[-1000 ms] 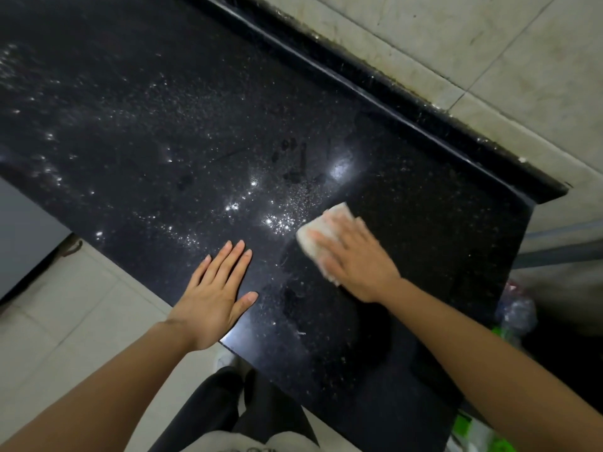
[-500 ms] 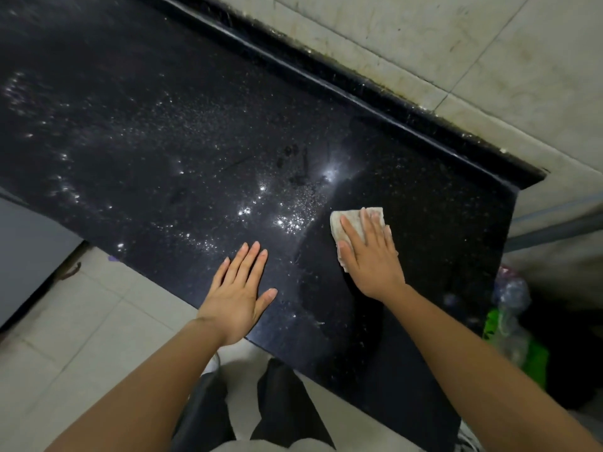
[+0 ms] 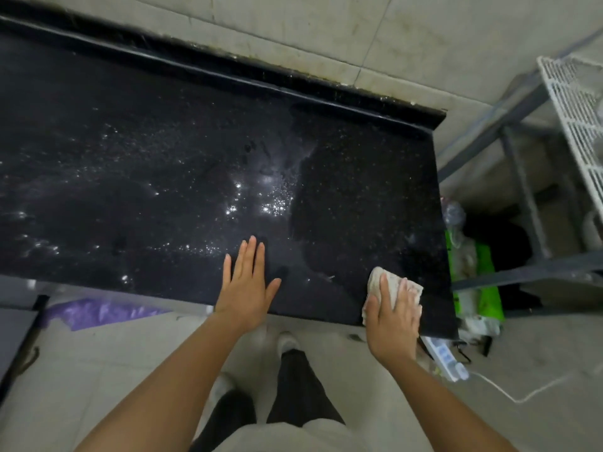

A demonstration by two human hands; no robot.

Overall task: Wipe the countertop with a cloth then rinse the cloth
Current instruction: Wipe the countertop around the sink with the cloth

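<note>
**Cloth drawn back to the front edge**

Right hand [image 3: 393,324] is arriving at the front right corner of the countertop [image 3: 163,151], having slid back from mid-slab over the last half second and bringing the cloth [image 3: 377,278] with it. Its fingers are lying straight and flat, pressing the pale, crumpled cloth onto the counter right at the front lip; it is not gripping. Part of the cloth is hanging past the edge on the thumb side.

Left hand [image 3: 246,288] is resting palm down near the front edge, fingers relaxed and spread, holding nothing, well apart from the cloth.

Water droplets [image 3: 270,203] are glinting beyond the left hand. A darker streak-free patch [image 3: 359,207] is showing to the right of them.

Further out, a power strip [image 3: 445,353] is lying on the floor below the corner, green packaging [image 3: 483,288] is sitting beside the counter end, and purple plastic [image 3: 94,313] is lying under the left stretch. A white wire rack [image 3: 577,125] is standing at far right.
</note>
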